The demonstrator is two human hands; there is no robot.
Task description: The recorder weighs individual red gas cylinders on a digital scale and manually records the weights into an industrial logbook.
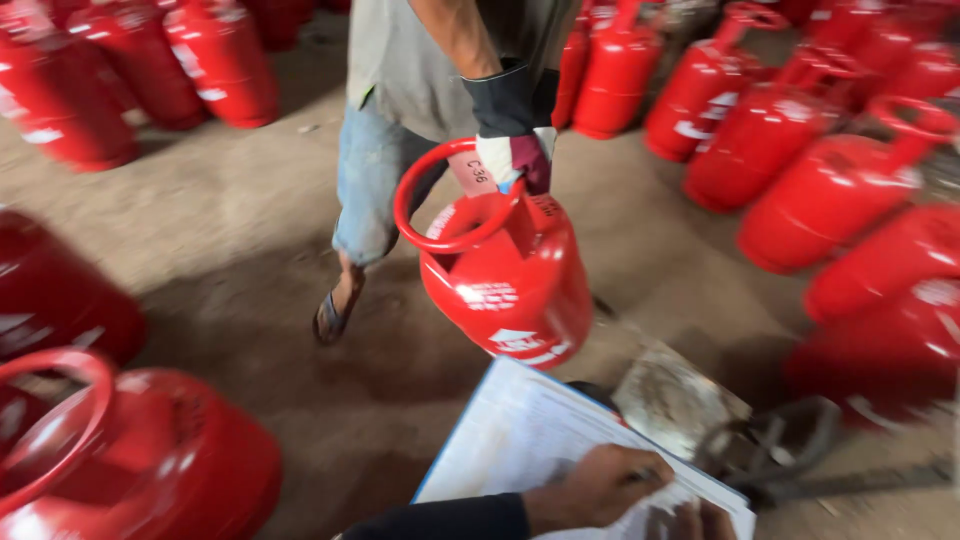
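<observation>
The person's left hand [600, 488], w/ dark sleeve, lies on a paper sheet [520, 440] on a blue-edged board. Its fingers [640, 470] are curled closed and press on the sheet. Something dark is at the fingertips, maybe a pen, but I cannot tell. Of the right hand [692, 521] only a small part shows at the bottom edge, just beside the left fingers. If it is open or closed, I cannot tell.

To do the writing well, I think the curled fingers must keep the sheet flat and the board steady, because the picture is blurred from motion.

Above the fingers, well apart, a co-worker's gloved hand [515, 160] grips the ring handle of a red gas cylinder [510, 280]. It hangs tilted, off the floor [240, 240]. Just beyond the fingers, to the right, is a grey metal plate [675, 400] w/ a dark ring-shaped part [770, 440] near it.

Containers: many other red cylinders stand around, e.g. one near the sleeve side [150, 460] and a group far right [830, 190]. All are closed metal, so the content is not visible.
</observation>
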